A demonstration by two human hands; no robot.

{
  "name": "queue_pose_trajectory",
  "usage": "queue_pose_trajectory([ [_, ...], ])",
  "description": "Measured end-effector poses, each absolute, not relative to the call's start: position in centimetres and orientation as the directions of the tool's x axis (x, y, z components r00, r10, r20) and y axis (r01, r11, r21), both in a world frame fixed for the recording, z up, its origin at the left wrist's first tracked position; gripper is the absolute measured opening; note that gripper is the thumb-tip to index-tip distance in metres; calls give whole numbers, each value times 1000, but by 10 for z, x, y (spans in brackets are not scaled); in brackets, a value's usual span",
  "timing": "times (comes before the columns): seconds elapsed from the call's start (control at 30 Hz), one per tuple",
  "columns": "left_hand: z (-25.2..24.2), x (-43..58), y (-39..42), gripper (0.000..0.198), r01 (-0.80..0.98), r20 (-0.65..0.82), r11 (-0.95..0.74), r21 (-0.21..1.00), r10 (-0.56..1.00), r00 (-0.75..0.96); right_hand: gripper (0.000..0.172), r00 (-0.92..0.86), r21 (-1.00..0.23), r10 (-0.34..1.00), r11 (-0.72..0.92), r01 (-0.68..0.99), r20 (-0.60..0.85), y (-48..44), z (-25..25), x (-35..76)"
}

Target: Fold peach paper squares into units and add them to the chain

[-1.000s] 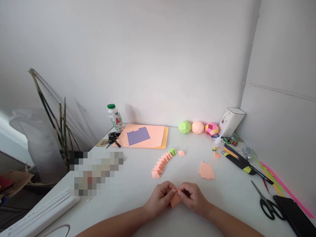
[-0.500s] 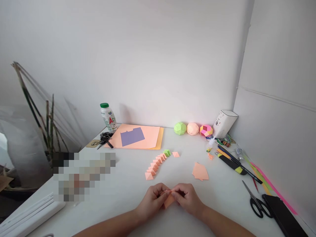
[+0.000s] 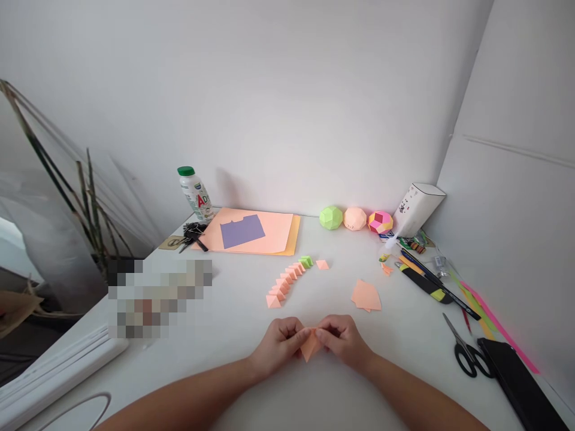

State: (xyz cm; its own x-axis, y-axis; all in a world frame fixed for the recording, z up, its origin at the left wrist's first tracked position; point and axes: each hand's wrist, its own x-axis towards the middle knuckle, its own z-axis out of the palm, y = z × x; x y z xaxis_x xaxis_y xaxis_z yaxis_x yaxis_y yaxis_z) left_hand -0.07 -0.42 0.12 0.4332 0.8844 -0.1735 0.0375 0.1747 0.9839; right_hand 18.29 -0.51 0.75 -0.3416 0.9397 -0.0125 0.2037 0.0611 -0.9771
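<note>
A small piece of peach paper [image 3: 308,348] is pinched between both my hands, its pointed corner hanging toward me. My left hand [image 3: 281,346] grips its left side with thumb and fingers. On the other side, my right hand [image 3: 344,340] has its thumb pressed on the front of the paper. Just beyond the hands runs a curved row of folded peach paper pieces [image 3: 283,284], ending in green folded pieces [image 3: 306,261]. One single peach piece [image 3: 322,264] lies beside that end. Flat peach paper cutouts [image 3: 366,295] are stacked to the right.
Paper balls [image 3: 354,219] line the wall beside a white box [image 3: 418,209]. Scissors [image 3: 467,352], a cutter [image 3: 422,282] and a black case [image 3: 516,383] lie right. Peach sheets [image 3: 274,230], keys [image 3: 194,235] and a bottle [image 3: 196,194] stand back left; a white bar [image 3: 63,368] lies front left.
The peach paper has turned in my fingers, so its flat face now shows with the point downward. The view has tipped down slightly, while both hands keep their pinch.
</note>
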Motion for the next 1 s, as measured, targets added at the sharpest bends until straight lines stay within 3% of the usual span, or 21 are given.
queue_pose_trajectory([
  [0.27, -4, -4, -5, 43, 39, -144, 140, 989, 905, 400, 23, -292, -990, 954, -22, 143, -63, -2, 7, 186],
  [0.47, 1, -2, -4, 27, -90, -143, 189, 978, 916, 375, 20, -322, -985, 944, -22, 169, -76, -1, 5, 185],
  [0.63, 0, -1, -2, 27, 9, -86, 93, 996, 874, 477, 19, -352, -975, 932, -6, 221, -86, -2, 1, 184],
  [0.87, -4, -1, 0, 31, 1, -135, 144, 990, 922, 363, 23, -375, -995, 922, -91, 43, -100, -1, 1, 184],
  [1.0, -2, -2, 0, 29, -28, -193, 220, 975, 904, 382, 25, -394, -993, 912, -115, 21, -114, 0, 2, 184],
])
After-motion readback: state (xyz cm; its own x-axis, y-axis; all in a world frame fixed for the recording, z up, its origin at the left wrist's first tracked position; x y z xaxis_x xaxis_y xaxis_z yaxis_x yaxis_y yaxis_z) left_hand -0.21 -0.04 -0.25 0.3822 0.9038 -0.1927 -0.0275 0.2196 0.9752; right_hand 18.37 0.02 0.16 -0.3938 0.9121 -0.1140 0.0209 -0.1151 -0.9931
